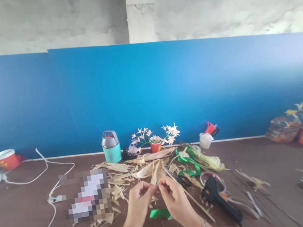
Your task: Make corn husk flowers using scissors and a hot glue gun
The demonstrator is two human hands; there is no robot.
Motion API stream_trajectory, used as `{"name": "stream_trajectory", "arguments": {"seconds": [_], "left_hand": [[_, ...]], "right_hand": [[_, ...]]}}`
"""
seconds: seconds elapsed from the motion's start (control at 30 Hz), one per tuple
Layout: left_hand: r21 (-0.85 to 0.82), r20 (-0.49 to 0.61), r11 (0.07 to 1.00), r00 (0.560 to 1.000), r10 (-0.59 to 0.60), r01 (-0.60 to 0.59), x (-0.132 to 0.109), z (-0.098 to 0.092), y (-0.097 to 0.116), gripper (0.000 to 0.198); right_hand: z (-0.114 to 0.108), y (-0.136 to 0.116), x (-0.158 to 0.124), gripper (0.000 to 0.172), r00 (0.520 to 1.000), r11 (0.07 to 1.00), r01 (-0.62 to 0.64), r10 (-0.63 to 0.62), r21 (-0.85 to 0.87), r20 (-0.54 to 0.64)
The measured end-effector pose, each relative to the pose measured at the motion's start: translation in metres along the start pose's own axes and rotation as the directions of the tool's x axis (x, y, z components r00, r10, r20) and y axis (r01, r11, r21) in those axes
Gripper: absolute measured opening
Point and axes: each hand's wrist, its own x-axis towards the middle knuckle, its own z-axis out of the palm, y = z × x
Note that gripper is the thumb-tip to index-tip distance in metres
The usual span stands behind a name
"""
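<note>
My left hand (139, 202) and my right hand (175, 198) meet at the fingertips above the middle of the table. Thumb and forefinger of each are pinched together. Behind the fingertips stands a pale dried husk (157, 171); whether the fingers grip it or some smaller piece is hidden. Below and between the hands lies a short green ribbon piece (160, 214). Dry husk strips (116, 179) spread around and beyond the hands. A longer curled green ribbon (197, 168) rests behind my right hand.
A black glue gun (221, 199) lies right of my right hand. Behind are a teal flask (111, 149), a red cup (156, 146) with husk flowers, and a white cup (205, 140). White cables (52, 199) run along the left.
</note>
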Motion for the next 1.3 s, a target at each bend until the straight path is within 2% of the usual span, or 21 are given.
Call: {"name": "stream_trajectory", "arguments": {"seconds": [0.1, 0.17, 0.33, 0.43, 0.5, 0.7, 0.87, 1.0, 1.13, 1.3], "left_hand": [[-0.056, 0.007, 0.998, 1.000, -0.030, 0.030, -0.001, -0.001, 0.001, 0.030], [-0.119, 0.023, 0.991, 0.998, -0.057, 0.059, -0.002, -0.001, 0.003, 0.031], [-0.266, 0.049, 0.955, 0.992, -0.119, 0.127, -0.005, 0.002, 0.010, 0.033], [-0.319, 0.095, 0.933, 0.985, -0.144, 0.167, -0.005, 0.001, 0.011, 0.034], [-0.332, 0.142, 0.922, 0.977, -0.158, 0.197, -0.004, -0.001, 0.010, 0.035], [-0.350, 0.221, 0.916, 0.967, -0.126, 0.199, 0.000, -0.002, 0.001, 0.035], [-0.297, 0.268, 0.932, 0.955, -0.129, 0.210, -0.001, -0.002, -0.004, 0.033], [-0.255, 0.282, 0.944, 0.950, -0.135, 0.210, -0.004, -0.002, 0.003, 0.033], [-0.214, 0.267, 0.963, 0.958, -0.105, 0.165, -0.005, -0.002, 0.008, 0.034], [-0.183, 0.285, 0.968, 0.951, -0.117, 0.174, -0.004, -0.002, 0.007, 0.033]], "right_hand": [[0.000, 0.004, 0.000, 0.020, 0.995, 0.989, -0.090, 0.095, 0.115, -0.039], [-0.001, 0.008, 0.001, 0.026, 0.991, 0.984, -0.106, 0.116, 0.145, -0.068], [-0.007, 0.013, 0.004, 0.034, 0.998, 0.997, -0.060, 0.060, 0.043, -0.013], [-0.009, 0.009, 0.007, 0.026, 0.999, 0.999, -0.032, 0.030, 0.036, 0.042], [-0.009, 0.005, 0.008, 0.012, 0.998, 0.994, -0.039, 0.033, 0.101, 0.062], [-0.008, 0.001, 0.009, 0.034, 0.971, 0.904, -0.240, 0.214, 0.355, 0.111], [-0.008, -0.002, 0.010, 0.028, 0.970, 0.867, -0.242, 0.220, 0.436, 0.101], [-0.007, -0.005, 0.012, 0.032, 0.974, 0.873, -0.224, 0.189, 0.433, 0.123], [-0.007, -0.006, 0.012, 0.029, 0.982, 0.931, -0.169, 0.132, 0.323, 0.132], [-0.006, 0.001, 0.010, 0.027, 0.979, 0.953, -0.176, 0.142, 0.247, 0.147]]}}
